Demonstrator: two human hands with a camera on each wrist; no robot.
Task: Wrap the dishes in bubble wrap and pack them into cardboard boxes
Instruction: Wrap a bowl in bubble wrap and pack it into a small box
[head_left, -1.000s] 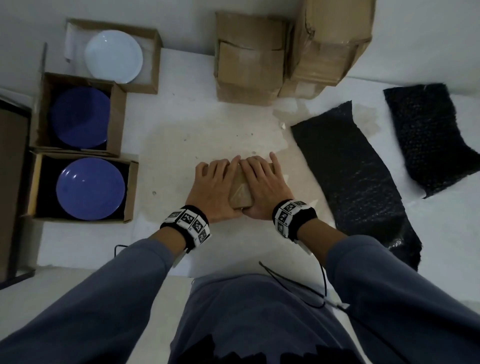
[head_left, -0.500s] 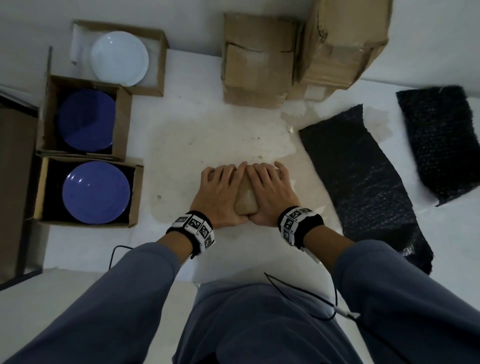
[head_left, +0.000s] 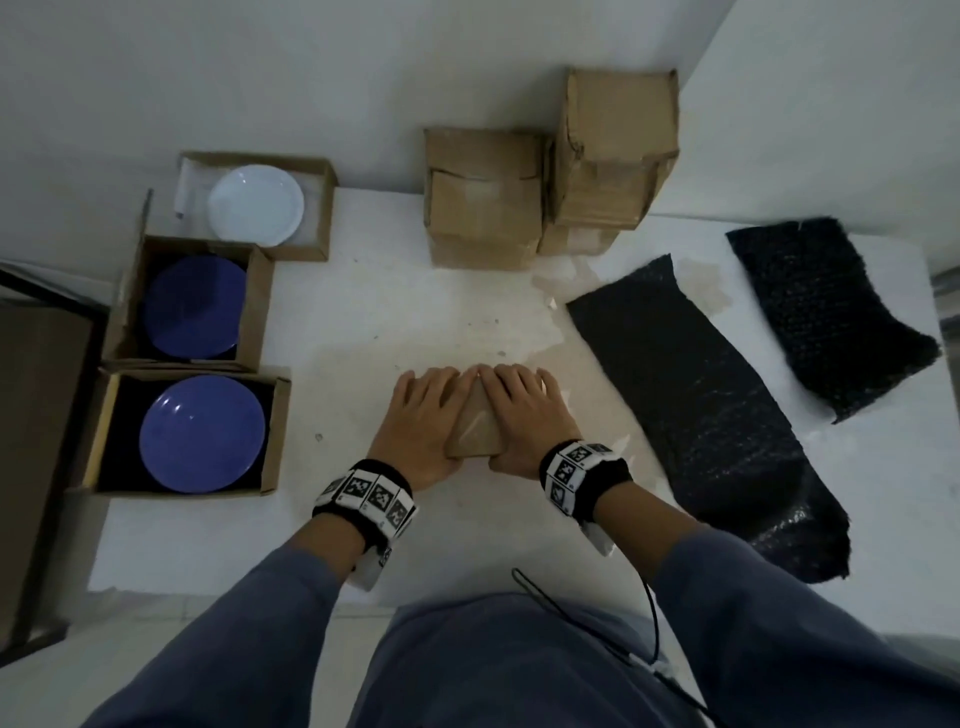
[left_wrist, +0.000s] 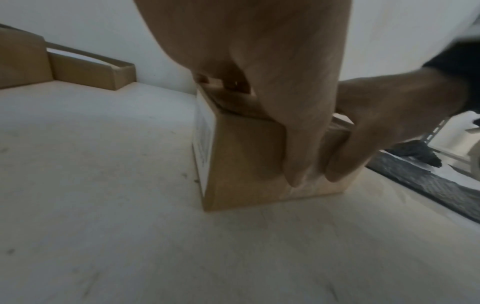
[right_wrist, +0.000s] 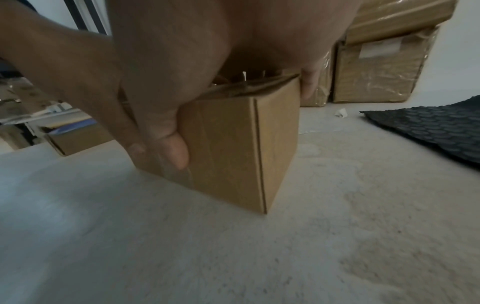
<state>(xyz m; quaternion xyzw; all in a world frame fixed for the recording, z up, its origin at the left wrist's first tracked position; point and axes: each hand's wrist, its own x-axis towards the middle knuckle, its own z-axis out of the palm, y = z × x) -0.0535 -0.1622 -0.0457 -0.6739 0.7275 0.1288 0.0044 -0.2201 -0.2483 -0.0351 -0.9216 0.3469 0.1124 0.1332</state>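
A small brown cardboard box (head_left: 475, 436) stands in the middle of the white table (head_left: 363, 322). Both hands lie on top of it, side by side. My left hand (head_left: 423, 413) covers its left half and my right hand (head_left: 524, 413) its right half. In the left wrist view both thumbs reach down the near face of the box (left_wrist: 241, 156). In the right wrist view a fingertip hooks over the far top edge of the box (right_wrist: 228, 139). What is inside is hidden. Two black bubble wrap sheets (head_left: 701, 395) (head_left: 826, 312) lie at the right.
Three open boxes line the left edge, holding a white plate (head_left: 255, 205), a dark blue plate (head_left: 195, 306) and a blue plate (head_left: 202, 434). Closed cardboard boxes (head_left: 483, 208) (head_left: 615, 150) stand stacked against the back wall. A brown surface (head_left: 36, 441) sits beyond the left edge.
Both hands stay on top of the small box in the same hold. The head view has shifted, so everything sits a little lower and further right in the picture.
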